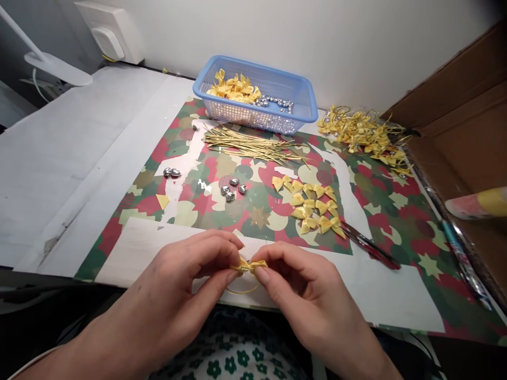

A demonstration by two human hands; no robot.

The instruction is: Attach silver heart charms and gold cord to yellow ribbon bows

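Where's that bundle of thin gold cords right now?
In the head view, the gold cords lie just above the picture's centre, in front of the blue basket, with rows of yellow bows nearer and to the right.

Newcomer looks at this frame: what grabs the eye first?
Probably the left hand and right hand at front center, pinching a small yellow bow between their fingertips, a thin loop showing just below it. Next, the bright blue basket at the back against the wall, holding more yellow pieces and silver beads. Then the tangled yellow heap at back right, beside the cardboard box.
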